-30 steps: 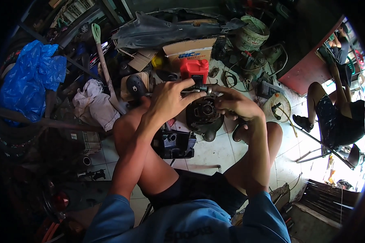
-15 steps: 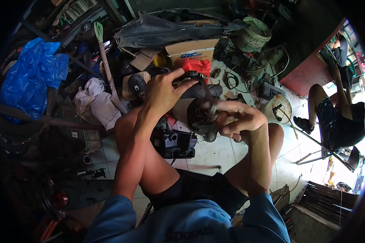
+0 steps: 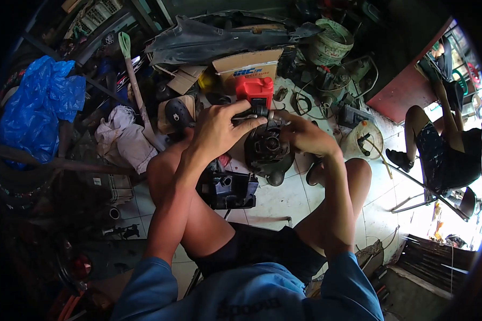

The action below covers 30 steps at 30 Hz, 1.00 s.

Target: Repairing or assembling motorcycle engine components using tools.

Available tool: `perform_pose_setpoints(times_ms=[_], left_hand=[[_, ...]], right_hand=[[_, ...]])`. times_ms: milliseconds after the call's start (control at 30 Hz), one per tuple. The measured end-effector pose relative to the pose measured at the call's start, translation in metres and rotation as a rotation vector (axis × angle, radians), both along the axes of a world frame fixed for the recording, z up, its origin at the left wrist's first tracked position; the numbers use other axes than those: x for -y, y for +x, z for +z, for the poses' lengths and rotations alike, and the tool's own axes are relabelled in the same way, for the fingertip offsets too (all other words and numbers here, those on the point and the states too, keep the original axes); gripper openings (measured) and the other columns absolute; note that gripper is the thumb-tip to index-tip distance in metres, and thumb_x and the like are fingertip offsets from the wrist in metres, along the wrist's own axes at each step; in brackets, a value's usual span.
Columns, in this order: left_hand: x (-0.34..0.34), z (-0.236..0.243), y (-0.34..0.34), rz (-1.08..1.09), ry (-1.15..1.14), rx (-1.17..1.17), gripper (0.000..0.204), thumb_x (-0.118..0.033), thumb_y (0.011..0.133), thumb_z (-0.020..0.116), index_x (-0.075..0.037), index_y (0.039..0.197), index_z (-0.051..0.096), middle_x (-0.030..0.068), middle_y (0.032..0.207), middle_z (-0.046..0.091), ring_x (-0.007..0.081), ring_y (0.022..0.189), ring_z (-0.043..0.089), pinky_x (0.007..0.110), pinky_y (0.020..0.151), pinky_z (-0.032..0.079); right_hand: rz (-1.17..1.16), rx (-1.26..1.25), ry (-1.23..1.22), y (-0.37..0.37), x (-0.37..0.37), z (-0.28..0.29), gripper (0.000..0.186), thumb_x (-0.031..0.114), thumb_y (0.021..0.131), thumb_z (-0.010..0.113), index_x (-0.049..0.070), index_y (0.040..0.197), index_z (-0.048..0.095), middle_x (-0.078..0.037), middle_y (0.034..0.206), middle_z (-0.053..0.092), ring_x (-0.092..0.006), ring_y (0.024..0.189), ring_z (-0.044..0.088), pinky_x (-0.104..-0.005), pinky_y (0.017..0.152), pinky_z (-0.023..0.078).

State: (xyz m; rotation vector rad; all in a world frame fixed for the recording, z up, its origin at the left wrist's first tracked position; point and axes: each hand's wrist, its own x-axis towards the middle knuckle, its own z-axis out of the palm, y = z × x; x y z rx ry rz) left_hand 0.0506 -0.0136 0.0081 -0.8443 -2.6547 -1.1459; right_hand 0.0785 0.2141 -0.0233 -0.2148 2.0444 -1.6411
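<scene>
My left hand [image 3: 219, 124] is closed round a dark cylindrical part [image 3: 259, 111] with a lighter metal tip, held above the engine. At the tip end are the bent fingers of my right hand [image 3: 311, 137], slightly blurred. Whatever lies between those fingertips is hidden. Below both hands, a dark, greasy engine [image 3: 272, 147] with a round opening rests on the tiled floor. Between my knees, to the left of the engine, lies a black plastic box-shaped housing [image 3: 235, 190]. A red plastic bottle [image 3: 256, 90] stands just beyond my hands.
Behind the bottle is an open cardboard box [image 3: 249, 65]. A long-handled shovel [image 3: 135, 91], pale cloth sack [image 3: 124, 136] and blue plastic bag [image 3: 40, 107] are to the left. A whitish container [image 3: 361, 140] stands at right, near a seated person [image 3: 439, 152]. A dirty bucket [image 3: 331, 45] sits farther back.
My right hand has risen from beside the engine to the dark part's tip, with its fingers now pointing away. The engine's round opening shows more. The left hand has lowered slightly.
</scene>
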Motion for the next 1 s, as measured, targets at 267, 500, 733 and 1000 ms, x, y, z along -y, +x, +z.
perform_pose_setpoints(times_ms=[267,500,733,1000], left_hand=[[0.002,0.004,0.000,0.047,0.084,-0.020,0.034,-0.030,0.081,0.071,0.002,0.086,0.062,0.0172,0.072,0.064,0.0230,0.067,0.066,0.033,0.057,0.046],[0.005,0.001,-0.005,0.155,-0.030,-0.070,0.040,-0.038,0.080,0.069,0.000,0.092,0.065,0.0182,0.076,0.065,0.0321,0.071,0.065,0.035,0.060,0.047],[0.008,0.010,0.001,0.056,-0.098,0.000,0.039,-0.035,0.079,0.071,-0.005,0.104,0.067,0.0153,0.087,0.068,0.0307,0.071,0.066,0.034,0.062,0.050],[0.000,0.000,0.006,-0.079,0.002,-0.003,0.034,-0.036,0.080,0.069,-0.003,0.088,0.064,0.0145,0.074,0.065,0.0320,0.066,0.063,0.036,0.057,0.047]], right_hand=[[0.504,0.207,-0.109,0.011,0.015,0.018,0.059,0.003,0.082,0.056,0.011,0.138,0.040,-0.001,0.075,0.056,-0.0062,0.059,0.047,-0.0195,0.050,0.039],[0.671,-0.003,-0.786,0.016,0.002,0.004,0.071,-0.004,0.081,0.061,0.005,0.143,0.029,-0.008,0.081,0.054,-0.0071,0.066,0.048,-0.0203,0.050,0.037],[-0.007,0.082,-0.732,0.028,0.013,0.072,0.097,-0.001,0.071,0.053,0.018,0.150,-0.001,-0.012,0.066,0.049,-0.0071,0.041,0.030,-0.0179,0.037,0.020],[0.038,0.036,0.133,-0.005,-0.006,0.011,0.064,0.005,0.082,0.053,0.018,0.142,0.036,-0.001,0.077,0.057,-0.0064,0.061,0.047,-0.0209,0.052,0.038]])
